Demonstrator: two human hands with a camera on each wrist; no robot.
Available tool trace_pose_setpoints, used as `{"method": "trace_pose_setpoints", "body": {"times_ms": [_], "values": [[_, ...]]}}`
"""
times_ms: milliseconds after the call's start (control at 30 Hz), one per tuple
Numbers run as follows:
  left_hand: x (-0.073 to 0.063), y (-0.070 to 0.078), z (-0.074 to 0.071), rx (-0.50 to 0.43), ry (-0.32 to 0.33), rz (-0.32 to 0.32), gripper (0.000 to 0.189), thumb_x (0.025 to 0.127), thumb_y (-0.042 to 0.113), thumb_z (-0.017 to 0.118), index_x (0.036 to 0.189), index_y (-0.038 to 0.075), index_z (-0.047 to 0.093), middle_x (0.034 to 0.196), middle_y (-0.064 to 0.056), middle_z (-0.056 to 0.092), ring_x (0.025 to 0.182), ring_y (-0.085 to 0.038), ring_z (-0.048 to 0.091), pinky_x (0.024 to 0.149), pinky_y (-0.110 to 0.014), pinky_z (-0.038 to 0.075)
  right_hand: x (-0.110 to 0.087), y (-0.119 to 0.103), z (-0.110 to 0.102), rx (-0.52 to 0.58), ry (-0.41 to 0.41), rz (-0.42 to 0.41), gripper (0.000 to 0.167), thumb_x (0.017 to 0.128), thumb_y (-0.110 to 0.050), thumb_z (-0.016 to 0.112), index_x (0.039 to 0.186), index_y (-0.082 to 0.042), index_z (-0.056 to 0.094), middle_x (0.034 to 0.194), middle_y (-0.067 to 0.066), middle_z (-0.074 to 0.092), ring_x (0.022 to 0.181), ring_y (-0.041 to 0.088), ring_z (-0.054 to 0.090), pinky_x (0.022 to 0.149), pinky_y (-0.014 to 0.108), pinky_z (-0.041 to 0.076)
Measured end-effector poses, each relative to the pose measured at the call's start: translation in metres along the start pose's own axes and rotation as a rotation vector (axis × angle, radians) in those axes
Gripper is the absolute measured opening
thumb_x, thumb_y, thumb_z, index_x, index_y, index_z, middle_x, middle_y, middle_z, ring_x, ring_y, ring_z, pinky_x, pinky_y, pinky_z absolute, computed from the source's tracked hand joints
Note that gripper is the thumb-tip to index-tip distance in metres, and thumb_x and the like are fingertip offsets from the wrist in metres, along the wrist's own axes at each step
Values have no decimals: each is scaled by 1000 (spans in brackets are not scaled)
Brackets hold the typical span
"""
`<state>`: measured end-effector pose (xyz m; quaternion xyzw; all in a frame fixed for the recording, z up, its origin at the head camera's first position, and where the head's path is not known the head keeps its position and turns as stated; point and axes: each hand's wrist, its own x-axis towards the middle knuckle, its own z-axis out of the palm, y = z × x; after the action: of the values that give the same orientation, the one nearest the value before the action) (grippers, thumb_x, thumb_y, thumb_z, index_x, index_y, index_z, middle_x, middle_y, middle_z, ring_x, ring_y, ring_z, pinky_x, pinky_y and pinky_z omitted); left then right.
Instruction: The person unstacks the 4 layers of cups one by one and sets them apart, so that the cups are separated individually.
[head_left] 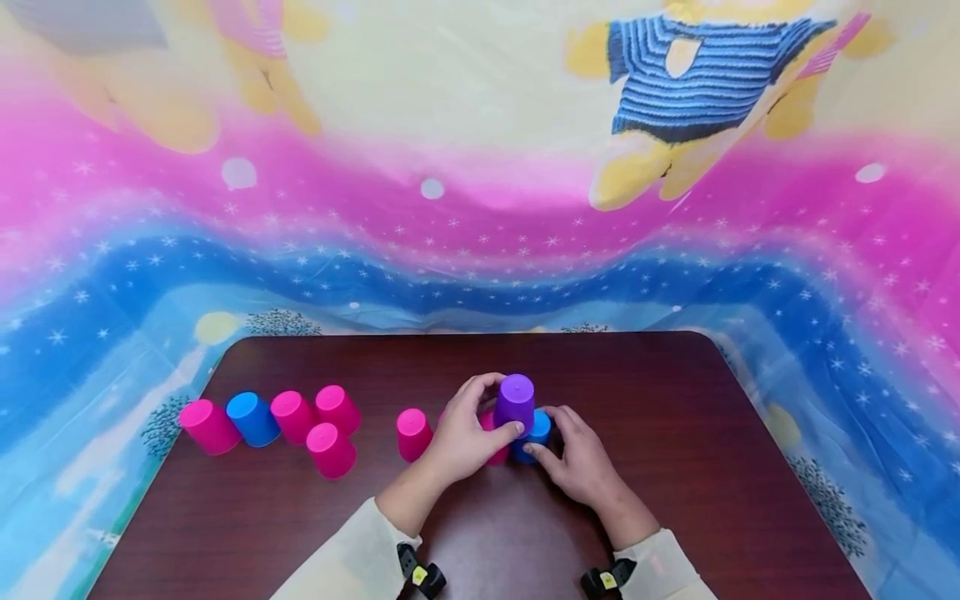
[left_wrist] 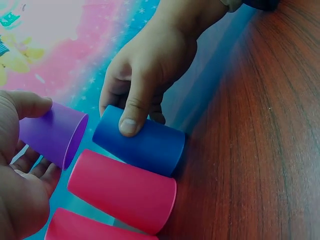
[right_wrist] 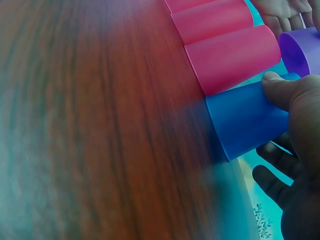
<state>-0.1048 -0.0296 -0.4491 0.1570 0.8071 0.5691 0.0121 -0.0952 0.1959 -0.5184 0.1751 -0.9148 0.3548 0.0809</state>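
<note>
My left hand (head_left: 467, 433) grips an upside-down purple cup (head_left: 515, 400) between thumb and fingers. In the left wrist view, this purple cup (left_wrist: 54, 132) is off the table, at the height of the other cups' bases. With thumb and fingers, my right hand (head_left: 581, 458) holds an upside-down blue cup (head_left: 538, 427), whose rim is on the table. A pink cup (left_wrist: 122, 192) stands close beside the blue one. Farther left comes another pink cup (left_wrist: 85, 227), partly hidden behind my left hand in the head view.
One pink cup (head_left: 413, 433) stands left of my left hand. On the table's left side is a group of upside-down cups: a blue cup (head_left: 253, 419) and several pink cups (head_left: 331, 451). A printed cloth (head_left: 480, 275) hangs behind the brown table (head_left: 675, 400).
</note>
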Motion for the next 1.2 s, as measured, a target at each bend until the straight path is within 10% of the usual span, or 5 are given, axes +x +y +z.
{"method": "trace_pose_setpoints", "body": {"times_ms": [1200], "values": [[-19, -11, -39, 28, 158, -26, 65, 83, 13, 88, 138, 18, 56, 132, 0, 61, 125, -23, 62, 106, -44, 52, -3, 2, 0, 13, 1, 26, 59, 91, -34, 82, 139, -13, 55, 122, 0, 60, 111, 20, 64, 97, 47, 58]]}}
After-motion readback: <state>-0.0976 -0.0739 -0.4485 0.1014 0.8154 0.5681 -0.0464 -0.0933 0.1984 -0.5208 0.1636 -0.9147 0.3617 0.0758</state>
